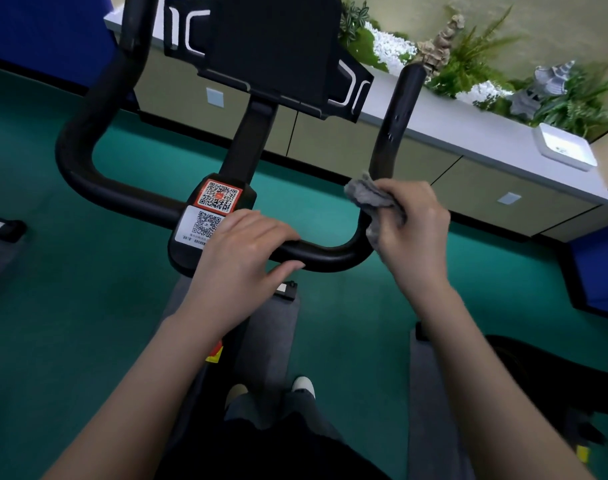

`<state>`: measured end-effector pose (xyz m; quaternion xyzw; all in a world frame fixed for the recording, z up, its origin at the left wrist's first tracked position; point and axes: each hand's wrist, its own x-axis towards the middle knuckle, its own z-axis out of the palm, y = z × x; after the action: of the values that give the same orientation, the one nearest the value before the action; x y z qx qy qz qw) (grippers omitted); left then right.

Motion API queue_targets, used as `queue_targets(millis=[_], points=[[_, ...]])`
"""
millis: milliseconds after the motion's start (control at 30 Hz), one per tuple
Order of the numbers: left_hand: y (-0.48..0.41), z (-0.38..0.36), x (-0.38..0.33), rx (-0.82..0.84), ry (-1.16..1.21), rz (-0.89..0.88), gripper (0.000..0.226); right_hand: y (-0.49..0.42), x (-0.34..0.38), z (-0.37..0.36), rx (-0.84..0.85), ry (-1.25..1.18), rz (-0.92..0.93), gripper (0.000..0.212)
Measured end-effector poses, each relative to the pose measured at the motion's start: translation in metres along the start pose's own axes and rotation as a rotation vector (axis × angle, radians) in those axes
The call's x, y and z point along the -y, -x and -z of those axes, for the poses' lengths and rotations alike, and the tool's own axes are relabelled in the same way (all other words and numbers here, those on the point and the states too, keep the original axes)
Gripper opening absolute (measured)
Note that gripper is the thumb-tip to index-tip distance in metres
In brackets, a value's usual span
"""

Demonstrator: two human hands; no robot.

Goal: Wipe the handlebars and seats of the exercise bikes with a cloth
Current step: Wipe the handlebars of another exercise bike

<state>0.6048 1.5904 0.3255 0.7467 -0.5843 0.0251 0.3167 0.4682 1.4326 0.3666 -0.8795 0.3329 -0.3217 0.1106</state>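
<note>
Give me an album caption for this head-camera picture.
A person's right hand holds a grey cloth against the black handlebar while the left hand grips it.

floor (46,271): teal | standing on it: exercise bike (250,133), low cabinet (347,147)

Green floor (347,327), beige cabinets (358,147), planted ledge (469,129), blue panels (43,32)

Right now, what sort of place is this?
Likely a small gym corner in an office: an exercise bike's handlebar, green flooring, and low cabinets topped with a decorative plant bed along the wall.
</note>
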Motion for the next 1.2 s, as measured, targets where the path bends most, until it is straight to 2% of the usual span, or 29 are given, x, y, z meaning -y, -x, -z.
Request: queue_targets(millis=[100, 200, 300, 400, 467, 667, 767, 900, 1000, 1100, 1200], points=[[-0.001, 0.000, 0.000, 0.017, -0.008, -0.001, 0.028, 0.046, 0.009, -0.017, -0.196, -0.141, -0.067, 0.032], [-0.001, 0.000, 0.000, 0.037, -0.018, -0.003, 0.028, 0.077, 0.014, -0.033, -0.292, -0.208, -0.077, 0.032], [-0.001, 0.001, 0.000, 0.054, -0.023, -0.007, 0.030, 0.065, 0.002, -0.036, -0.375, -0.222, -0.157, 0.027], [-0.001, 0.001, -0.001, 0.056, -0.033, -0.010, 0.030, 0.041, -0.008, -0.031, -0.484, -0.360, -0.346, 0.026], [-0.002, 0.000, -0.004, 0.039, -0.045, -0.011, 0.034, 0.041, -0.007, -0.032, -0.541, -0.441, -0.410, 0.029], [-0.010, -0.014, -0.026, -0.055, -0.117, 0.011, 0.039, 0.069, 0.004, -0.046, -0.474, -0.442, -0.270, 0.034], [-0.019, -0.028, -0.044, -0.023, -0.118, 0.033, 0.039, 0.044, -0.014, -0.046, -0.468, -0.447, -0.343, 0.029], [-0.031, -0.042, -0.060, 0.023, -0.103, 0.085, 0.043, 0.015, -0.037, -0.039, -0.412, -0.568, -0.473, 0.027], [-0.035, -0.048, -0.063, 0.011, -0.100, 0.113, 0.042, 0.013, -0.047, -0.026, -0.377, -0.548, -0.304, 0.033], [-0.035, -0.052, -0.063, -0.047, -0.139, 0.105, 0.036, 0.019, -0.051, -0.018, -0.176, -0.450, 0.077, 0.040], [-0.034, -0.057, -0.062, -0.086, -0.116, 0.100, 0.031, 0.011, -0.057, -0.015, -0.030, -0.354, 0.250, 0.042]])
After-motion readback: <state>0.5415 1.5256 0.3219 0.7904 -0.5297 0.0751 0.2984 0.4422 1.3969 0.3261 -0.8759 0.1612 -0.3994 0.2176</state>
